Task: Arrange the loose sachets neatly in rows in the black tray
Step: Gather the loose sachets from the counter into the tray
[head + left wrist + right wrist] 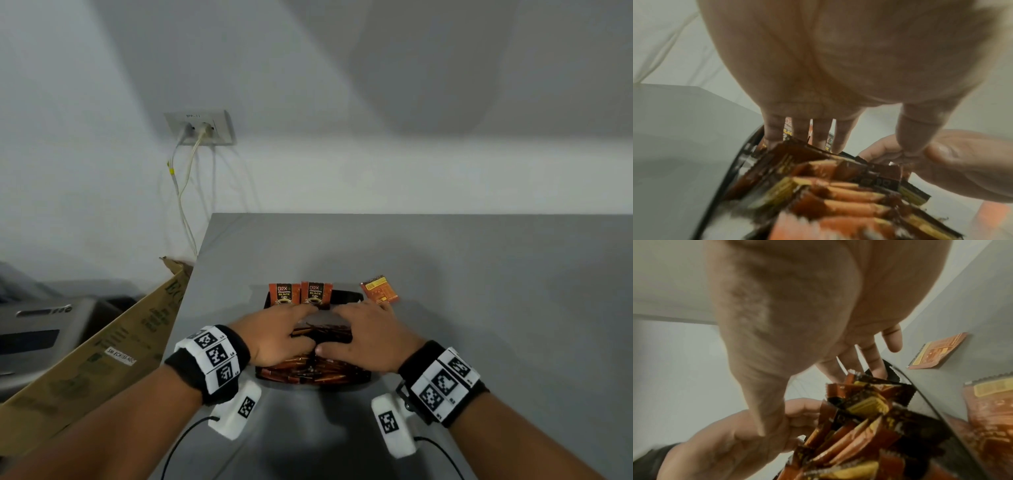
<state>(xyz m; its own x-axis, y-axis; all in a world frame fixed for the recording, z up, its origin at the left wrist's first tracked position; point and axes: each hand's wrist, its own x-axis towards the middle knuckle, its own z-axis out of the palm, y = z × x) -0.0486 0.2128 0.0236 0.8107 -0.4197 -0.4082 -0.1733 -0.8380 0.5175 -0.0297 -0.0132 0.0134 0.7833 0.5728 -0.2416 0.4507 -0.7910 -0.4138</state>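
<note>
The black tray [353,295] [731,170] [929,404] sits on the grey table, packed with orange-brown sachets [308,371] standing on edge. Two sachets [299,294] stand upright at its far wall. My left hand [274,332] and right hand [364,334] meet over the middle row. Each holds a bunch of sachets [838,167] [859,402], with its fingers behind the bunch and its thumb in front. One loose sachet [379,289] [937,352] lies flat on the table right of the tray. A second sachet [992,402] lies nearer, seen only in the right wrist view.
A cardboard box [102,342] leans against the table's left edge [202,260], with a grey appliance [37,329] beyond it. A wall socket [200,128] has two cables hanging down behind the table corner. Bare grey tabletop [496,291] spreads to the right and back.
</note>
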